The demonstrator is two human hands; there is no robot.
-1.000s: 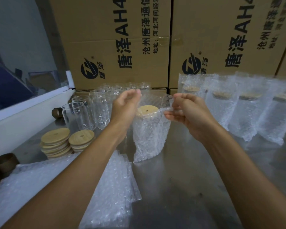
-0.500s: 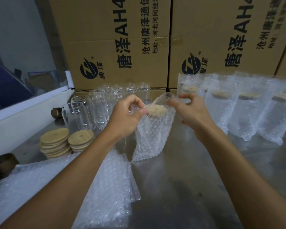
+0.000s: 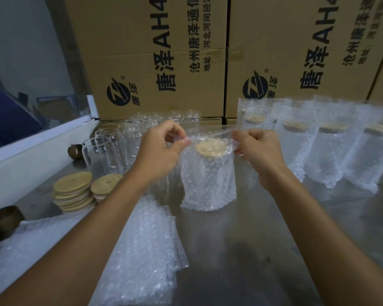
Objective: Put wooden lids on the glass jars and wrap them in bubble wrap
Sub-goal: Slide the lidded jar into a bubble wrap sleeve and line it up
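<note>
A glass jar with a wooden lid [image 3: 211,147] stands upright inside a bubble wrap bag [image 3: 208,182] on the steel table. My left hand [image 3: 161,151] pinches the bag's top edge on the left. My right hand [image 3: 259,151] pinches the top edge on the right. The bag's mouth is stretched between them, just above the lid. Bare glass jars [image 3: 106,151] stand at the back left. Two stacks of wooden lids [image 3: 75,191] lie in front of them. Several wrapped jars [image 3: 332,146] line the back right.
A pile of flat bubble wrap bags [image 3: 142,250] lies at the front left. Brown tape rolls [image 3: 2,217] sit by the white ledge [image 3: 31,155] on the left. Large cardboard boxes [image 3: 164,62] wall off the back. Steel table surface [image 3: 252,250] shows at the front right.
The wrapped jar went from tilted to standing upright on the table. Both hands moved apart and now pull the bag's mouth flat across above the lid.
</note>
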